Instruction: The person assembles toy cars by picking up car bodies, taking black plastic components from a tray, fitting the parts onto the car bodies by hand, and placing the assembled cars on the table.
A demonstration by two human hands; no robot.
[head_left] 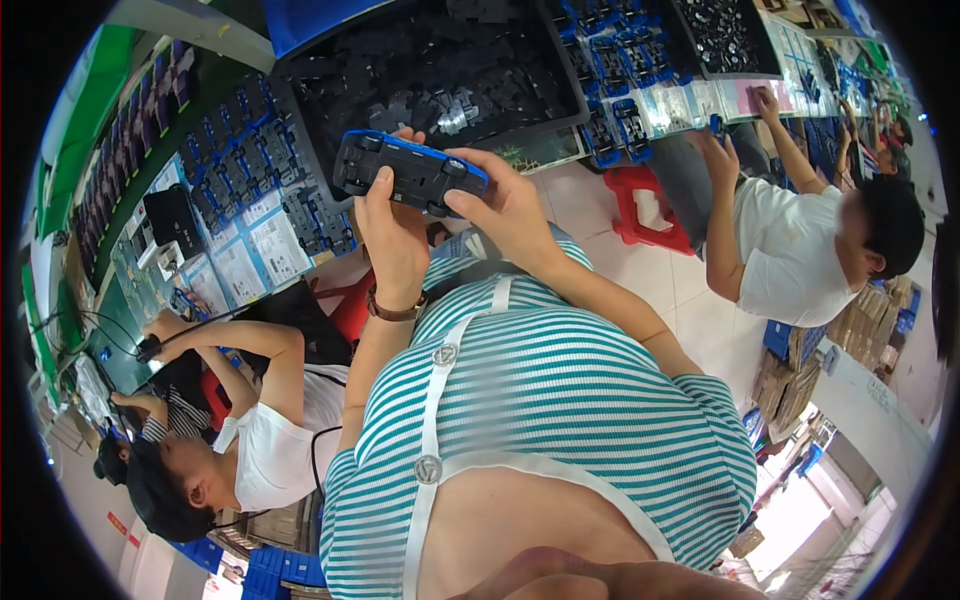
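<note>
A toy car [412, 172] with a blue body is held bottom side up, its black underside and small wheels facing me. My left hand [393, 235] grips its left part, thumb on the underside and fingers behind. My right hand [508, 205] closes on the right end, thumb near a wheel. Just beyond the car lies a large black tray [572, 72] heaped with flat black plastic parts. Which side of the car my hidden fingers press cannot be seen.
Rows of blue-and-black car pieces [235, 150] lie left of the tray, more car pieces [630, 50] to its right. Farther right is a tray of small parts [722, 35]. Co-workers sit at left [275, 440] and right [800, 235]. A red stool [628, 205] stands at right.
</note>
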